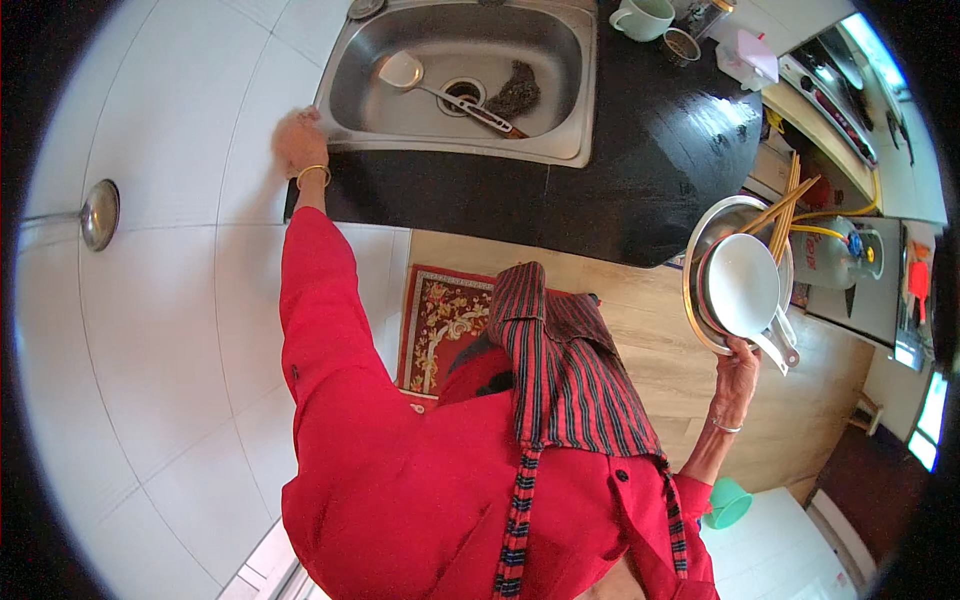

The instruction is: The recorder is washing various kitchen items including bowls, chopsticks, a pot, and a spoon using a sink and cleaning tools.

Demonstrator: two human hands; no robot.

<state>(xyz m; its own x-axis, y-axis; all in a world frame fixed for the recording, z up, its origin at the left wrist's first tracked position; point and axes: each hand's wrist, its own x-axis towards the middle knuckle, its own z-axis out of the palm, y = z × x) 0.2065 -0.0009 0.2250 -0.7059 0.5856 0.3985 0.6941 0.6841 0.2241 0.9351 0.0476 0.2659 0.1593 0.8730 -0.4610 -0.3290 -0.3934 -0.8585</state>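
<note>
My right hand (736, 382) grips the rim of a stainless steel basin (694, 300), out over the floor right of the counter. Inside the basin lie a white bowl or ladle (742, 285) with a handle over the rim, other handled ware under it, and several wooden chopsticks (784, 206). My left hand (300, 142) is at the sink's near left corner, by the tiled wall; it is blurred, and whether it holds anything cannot be told. In the steel sink (457, 142) a white-headed spatula (465, 105) lies across the drain, beside a dark scouring pad (516, 91).
A green cup (643, 19), a small strainer-like cup (680, 46) and a pink-lidded container (750, 60) stand on the black counter (645, 142). A gas cylinder (825, 255) with a yellow hose is at right. A patterned rug (442, 322) and a green bucket (727, 502) are on the floor.
</note>
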